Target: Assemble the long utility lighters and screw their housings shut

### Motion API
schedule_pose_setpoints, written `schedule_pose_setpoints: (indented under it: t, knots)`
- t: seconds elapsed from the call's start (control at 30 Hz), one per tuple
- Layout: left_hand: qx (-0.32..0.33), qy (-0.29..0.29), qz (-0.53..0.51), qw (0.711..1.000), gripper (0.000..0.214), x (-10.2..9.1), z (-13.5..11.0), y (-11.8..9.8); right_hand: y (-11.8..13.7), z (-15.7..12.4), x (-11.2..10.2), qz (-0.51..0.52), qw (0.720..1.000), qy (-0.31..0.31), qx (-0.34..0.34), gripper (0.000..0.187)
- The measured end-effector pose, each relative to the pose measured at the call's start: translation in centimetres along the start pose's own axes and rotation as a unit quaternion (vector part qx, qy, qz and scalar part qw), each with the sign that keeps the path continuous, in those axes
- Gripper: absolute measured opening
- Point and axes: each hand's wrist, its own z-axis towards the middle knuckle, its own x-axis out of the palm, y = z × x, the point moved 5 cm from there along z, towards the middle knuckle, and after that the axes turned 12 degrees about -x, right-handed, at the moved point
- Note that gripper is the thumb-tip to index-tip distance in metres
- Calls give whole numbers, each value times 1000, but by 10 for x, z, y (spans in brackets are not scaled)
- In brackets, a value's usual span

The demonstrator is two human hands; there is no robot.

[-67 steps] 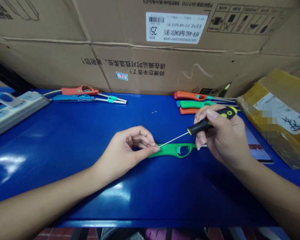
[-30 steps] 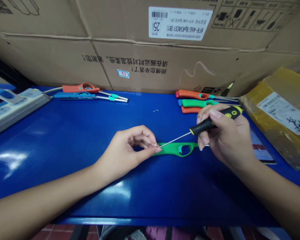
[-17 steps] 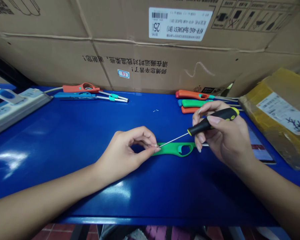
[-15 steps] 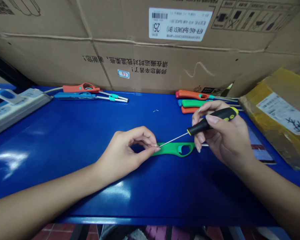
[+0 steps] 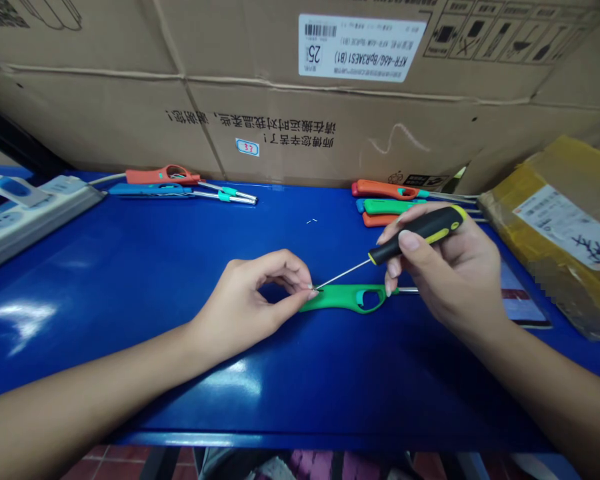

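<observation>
A green long-necked lighter (image 5: 347,297) lies flat in the middle of the blue table (image 5: 130,267). My left hand (image 5: 253,300) is closed, thumb and fingers pinching the lighter's left end. My right hand (image 5: 445,273) is closed round a black and yellow screwdriver (image 5: 415,235). The screwdriver's thin shaft slants down to the left, its tip at the lighter's left end right by my left fingertips.
Orange and blue lighters (image 5: 163,183) lie at the back left, several more lighters (image 5: 385,200) at the back right. A white power strip (image 5: 25,210) sits far left. Large cardboard boxes (image 5: 300,100) wall the back. A yellow wrapped parcel (image 5: 560,227) lies right.
My right hand has rolled the screwdriver handle between its fingers and shifted slightly left. The left hand and green lighter have stayed put.
</observation>
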Motion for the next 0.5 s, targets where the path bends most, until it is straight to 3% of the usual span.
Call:
schedule_pose_setpoints:
  t: [0.5]
  knots:
    - [-31, 34, 8, 999, 20, 0, 2, 4, 3, 1, -2, -39, 999, -34, 4, 13]
